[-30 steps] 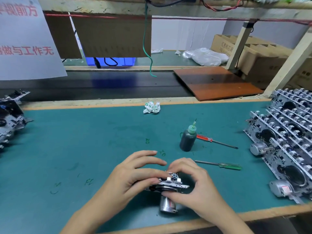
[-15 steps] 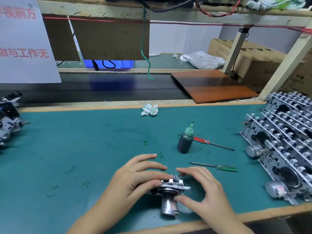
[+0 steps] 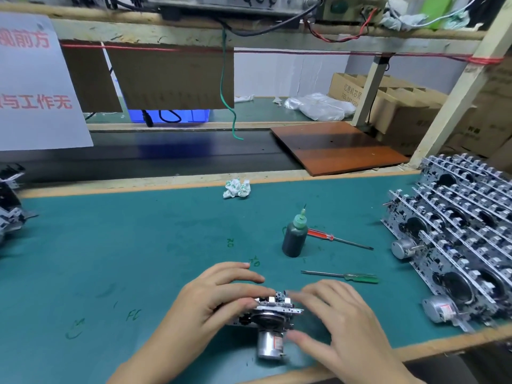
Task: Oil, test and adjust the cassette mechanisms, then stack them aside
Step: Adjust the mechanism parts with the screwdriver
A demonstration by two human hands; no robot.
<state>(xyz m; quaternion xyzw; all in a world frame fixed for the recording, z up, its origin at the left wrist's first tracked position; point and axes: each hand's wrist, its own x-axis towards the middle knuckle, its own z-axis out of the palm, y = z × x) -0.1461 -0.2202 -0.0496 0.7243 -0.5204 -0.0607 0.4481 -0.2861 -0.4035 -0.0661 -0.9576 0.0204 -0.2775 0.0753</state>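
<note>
A metal cassette mechanism point(image 3: 270, 318) with a silver motor point(image 3: 270, 346) on its near side stands near the front edge of the green mat point(image 3: 124, 245). My left hand point(image 3: 210, 306) grips its left end, fingers curled over the top. My right hand point(image 3: 340, 322) is beside its right end with fingers spread and blurred, fingertips at the top edge and thumb near the motor. A dark oil bottle point(image 3: 295, 236) with a green needle cap stands upright behind the hands.
A red-handled screwdriver point(image 3: 336, 239) and a green-handled screwdriver point(image 3: 343, 276) lie right of the bottle. Several mechanisms are stacked in a pile point(image 3: 460, 245) at the right, more mechanisms point(image 3: 9, 206) sit at the left edge. A crumpled paper point(image 3: 237, 188) lies at the back.
My right hand has loosened from the mechanism: its fingers have straightened and spread beside the right end. My left hand keeps its hold. The view has tilted slightly upward.
</note>
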